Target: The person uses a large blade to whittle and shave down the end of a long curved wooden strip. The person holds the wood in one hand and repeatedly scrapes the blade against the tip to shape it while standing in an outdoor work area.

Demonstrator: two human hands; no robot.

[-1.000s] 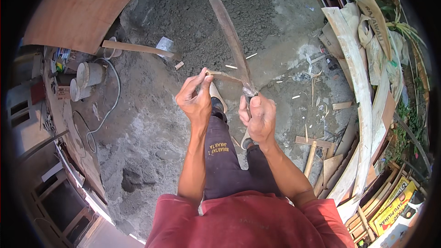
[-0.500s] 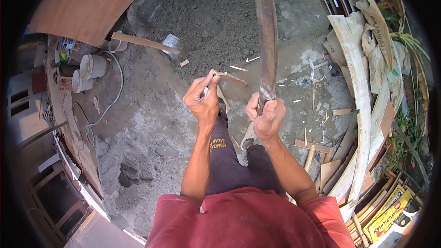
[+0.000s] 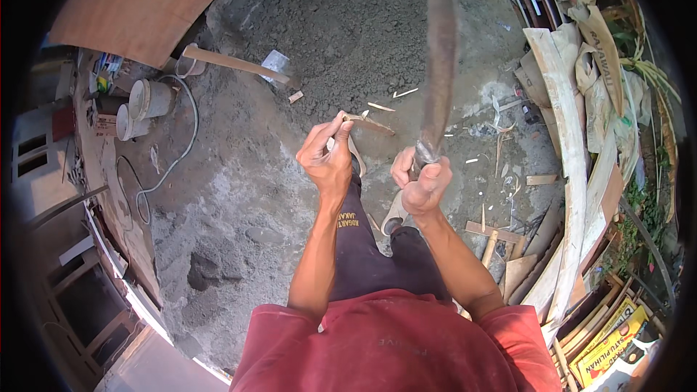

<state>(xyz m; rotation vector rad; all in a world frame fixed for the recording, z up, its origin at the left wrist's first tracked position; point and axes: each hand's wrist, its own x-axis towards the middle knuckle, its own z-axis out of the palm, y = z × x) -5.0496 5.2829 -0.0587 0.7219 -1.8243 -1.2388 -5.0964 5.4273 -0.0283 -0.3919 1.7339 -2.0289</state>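
Observation:
In my right hand (image 3: 422, 185) is a machete (image 3: 441, 65), gripped closed round its handle just below the blade. The long dark blade points away from me and is slightly smeared by motion. My left hand (image 3: 325, 160) is closed, pinching the end of a thin strip of wood (image 3: 374, 125) between thumb and fingers. The strip reaches out to the right, toward the machete, with a gap between them. A light sliver stands up from its upper side. Pale wood chips (image 3: 381, 107) lie on the ground beyond the strip.
Grey sand (image 3: 334, 36) is heaped ahead. On the left stand buckets (image 3: 150, 99) beside a hose (image 3: 190, 127), near a plywood sheet (image 3: 145, 7). A narrow board (image 3: 232, 64) lies ahead-left. Long planks (image 3: 570, 145) and sacks line the right. A hammer-shaped wooden piece (image 3: 490, 243) lies near my right arm.
The machete blade has swung a little to the right and its tip has come into full view. A sliver on the strip stands out more. Both hands keep their grips.

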